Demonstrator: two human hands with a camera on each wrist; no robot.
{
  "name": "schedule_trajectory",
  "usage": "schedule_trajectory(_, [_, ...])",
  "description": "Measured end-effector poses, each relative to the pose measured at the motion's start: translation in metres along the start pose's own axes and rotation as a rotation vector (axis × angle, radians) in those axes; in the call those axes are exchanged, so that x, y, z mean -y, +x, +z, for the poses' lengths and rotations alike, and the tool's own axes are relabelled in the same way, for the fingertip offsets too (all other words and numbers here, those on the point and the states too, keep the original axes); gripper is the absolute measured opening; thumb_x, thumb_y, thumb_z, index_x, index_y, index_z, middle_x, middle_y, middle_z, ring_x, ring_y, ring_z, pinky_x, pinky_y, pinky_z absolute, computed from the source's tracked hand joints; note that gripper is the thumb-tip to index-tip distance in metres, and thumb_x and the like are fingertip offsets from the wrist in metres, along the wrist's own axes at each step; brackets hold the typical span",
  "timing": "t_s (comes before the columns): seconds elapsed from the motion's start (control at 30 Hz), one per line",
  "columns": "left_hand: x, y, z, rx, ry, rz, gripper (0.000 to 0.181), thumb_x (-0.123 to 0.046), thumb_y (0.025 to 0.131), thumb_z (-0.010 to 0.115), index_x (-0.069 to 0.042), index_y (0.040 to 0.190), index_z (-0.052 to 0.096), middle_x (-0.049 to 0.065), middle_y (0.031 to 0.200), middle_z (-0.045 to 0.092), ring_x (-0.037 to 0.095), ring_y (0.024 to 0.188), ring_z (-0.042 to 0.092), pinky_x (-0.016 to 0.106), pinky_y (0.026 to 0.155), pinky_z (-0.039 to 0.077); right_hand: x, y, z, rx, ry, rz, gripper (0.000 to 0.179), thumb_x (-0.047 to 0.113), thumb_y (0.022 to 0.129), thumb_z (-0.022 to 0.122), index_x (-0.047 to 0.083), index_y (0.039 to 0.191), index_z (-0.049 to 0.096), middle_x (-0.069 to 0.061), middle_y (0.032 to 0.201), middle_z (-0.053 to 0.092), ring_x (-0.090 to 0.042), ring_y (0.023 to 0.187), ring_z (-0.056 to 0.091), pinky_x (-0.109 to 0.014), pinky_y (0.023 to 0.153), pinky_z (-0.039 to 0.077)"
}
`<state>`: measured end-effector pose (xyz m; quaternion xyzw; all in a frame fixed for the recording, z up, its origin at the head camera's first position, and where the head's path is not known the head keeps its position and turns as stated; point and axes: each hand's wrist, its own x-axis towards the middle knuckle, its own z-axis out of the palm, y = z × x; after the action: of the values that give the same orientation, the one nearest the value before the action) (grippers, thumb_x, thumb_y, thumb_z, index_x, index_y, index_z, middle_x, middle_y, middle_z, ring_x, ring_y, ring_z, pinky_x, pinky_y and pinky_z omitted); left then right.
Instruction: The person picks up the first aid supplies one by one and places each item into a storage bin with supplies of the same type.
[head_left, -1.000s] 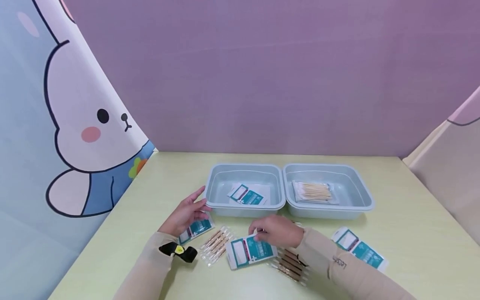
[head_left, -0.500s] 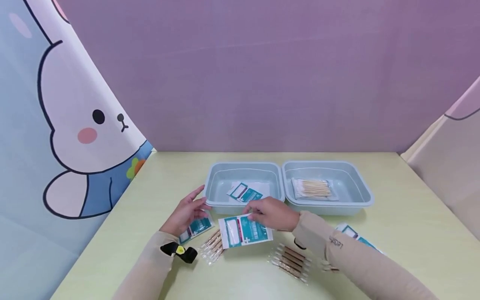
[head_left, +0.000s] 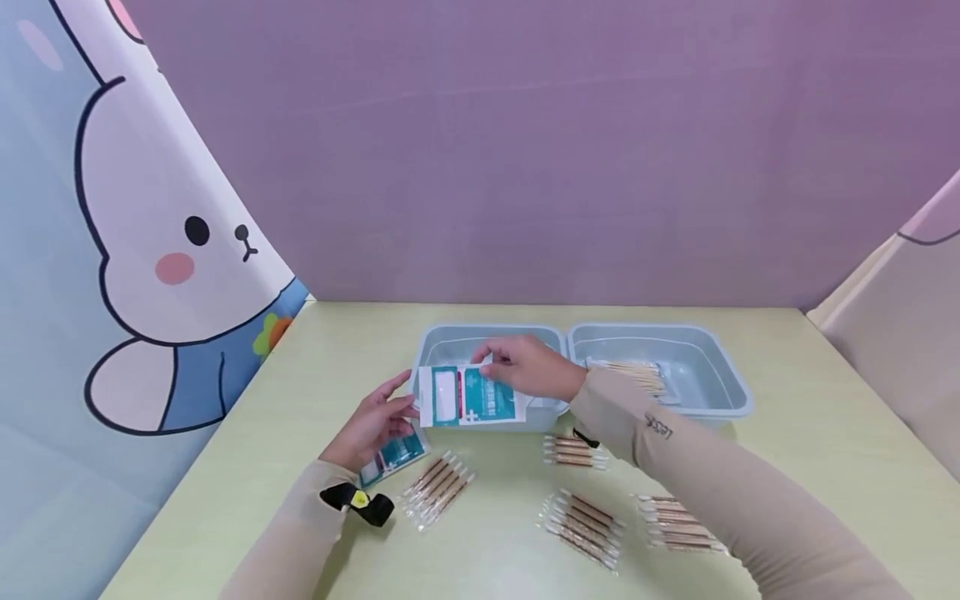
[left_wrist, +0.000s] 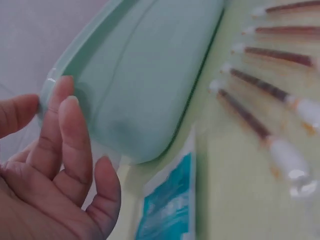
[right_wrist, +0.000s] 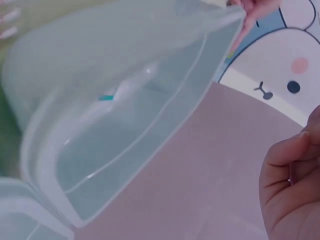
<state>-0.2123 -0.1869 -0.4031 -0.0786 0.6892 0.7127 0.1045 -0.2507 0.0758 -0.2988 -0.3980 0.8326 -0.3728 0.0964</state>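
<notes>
Far left of the table, your left hand (head_left: 375,425) is hanging by the left bin's near-left corner, fingers loosely spread, gripping nothing; can't confirm contact. Just below, a teal-and-white flat packet (head_left: 401,451) is lying partly under that hand, and a clear brown-stick swab pack (head_left: 437,490) is sitting to its right.

Center: the pale blue left bin (head_left: 450,340) is standing open. In front of it or over its near edge (height unclear), you're holding a teal-and-white printed packet (head_left: 498,400) face toward the camera. Your right hand (head_left: 532,367) is pinching its upper edge, thumb and fingers closed.

For a clean placement, you're probably wanting the packet past the near rim, tilting flat, before loosening the pinch; otherwise a corner could be catching. Being thin, it's likely bending, so go light.

Right of center, three more brown-stick packs (head_left: 583,531) are lying below the bins; keep your forearm high. The right bin (head_left: 705,367) is holding a pale-stick swab pack (head_left: 641,377).
</notes>
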Motion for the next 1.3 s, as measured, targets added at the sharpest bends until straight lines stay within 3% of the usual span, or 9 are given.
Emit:
schedule_trajectory(0.37, [-0.005,-0.002,-0.003,0.029,0.038,-0.010,0.057,-0.014,0.102,0.043,-0.013,0.154,0.019,0.001,0.084,0.067,0.012,0.062,0.056,0.022,0.066,0.050,0.002,0.025,-0.018,-0.046,-0.045,0.065,0.019,0.010,0.097,0.057,0.003,0.113,0.065,-0.004,0.073,0.055,-0.016,0.061,0.046,-0.026,0.060,0.041])
schedule_trajectory(0.63, [-0.002,0.004,0.004,0.020,0.052,-0.011,0.061,-0.017,0.101,0.049,-0.013,0.154,0.019,0.002,0.084,0.067,0.013,0.064,0.058,0.024,0.068,0.051,-0.011,0.039,-0.033,-0.069,-0.070,0.160,0.020,0.011,0.097,0.056,0.004,0.115,0.064,-0.006,0.076,0.053,-0.019,0.066,0.047,-0.027,0.062,0.040])
schedule_trajectory(0.8, [-0.007,-0.001,0.002,0.005,0.060,-0.007,0.060,-0.014,0.101,0.049,-0.012,0.154,0.020,0.003,0.084,0.069,0.012,0.061,0.059,0.023,0.067,0.052,-0.010,0.046,-0.038,-0.078,-0.037,0.222,0.021,0.013,0.098,0.055,0.006,0.116,0.064,-0.008,0.081,0.055,-0.021,0.073,0.049,-0.028,0.064,0.042])
schedule_trajectory(0.93, [-0.010,-0.005,-0.001,-0.018,0.069,0.000,0.060,-0.013,0.101,0.048,-0.011,0.153,0.020,0.002,0.081,0.069,0.010,0.059,0.060,0.024,0.066,0.051,-0.011,0.054,-0.039,-0.070,-0.049,0.217,0.021,0.012,0.098,0.054,0.005,0.116,0.063,-0.010,0.087,0.057,-0.024,0.080,0.051,-0.030,0.071,0.044])
schedule_trajectory(1.17, [-0.007,-0.003,0.006,0.030,0.046,0.011,0.060,-0.012,0.100,0.049,-0.009,0.153,0.020,0.000,0.078,0.069,0.009,0.056,0.059,0.025,0.065,0.051,-0.030,0.059,-0.037,-0.047,-0.115,0.282,0.019,0.007,0.101,0.047,0.004,0.115,0.060,-0.014,0.116,0.059,-0.029,0.103,0.052,-0.039,0.093,0.045])
schedule_trajectory(1.3, [-0.006,-0.002,0.009,0.030,0.049,0.012,0.060,-0.012,0.100,0.049,-0.009,0.153,0.021,0.000,0.077,0.069,0.009,0.055,0.059,0.026,0.065,0.050,-0.038,0.061,-0.035,-0.038,-0.115,0.294,0.020,0.005,0.100,0.048,0.004,0.115,0.060,-0.014,0.118,0.058,-0.029,0.102,0.052,-0.039,0.092,0.045])
